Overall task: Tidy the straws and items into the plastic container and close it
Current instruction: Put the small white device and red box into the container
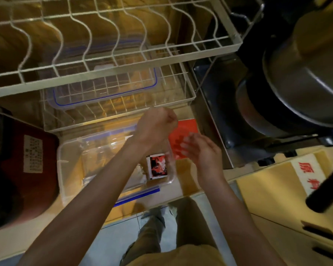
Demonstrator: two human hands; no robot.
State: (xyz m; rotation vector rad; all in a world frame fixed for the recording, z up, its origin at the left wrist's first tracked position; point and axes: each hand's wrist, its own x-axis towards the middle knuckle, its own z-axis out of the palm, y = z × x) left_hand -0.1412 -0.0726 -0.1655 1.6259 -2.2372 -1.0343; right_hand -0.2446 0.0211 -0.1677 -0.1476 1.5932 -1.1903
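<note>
Lying lidless on yellow counter (188, 181): clear rectangular plastic container (69, 160), glossy red-black packet (158, 167) inside at 4 o'clock. Left hand (158, 123) fisted above far rim, contents unclear; right hand (200, 150) open, empty, over red sheet (186, 127).

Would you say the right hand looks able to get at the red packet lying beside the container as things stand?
Probably yes. The right hand is open and hovers at the near edge of the red packet, with nothing between them. The packet lies flat outside the clear plastic container, and the left hand is off to its side.
</note>
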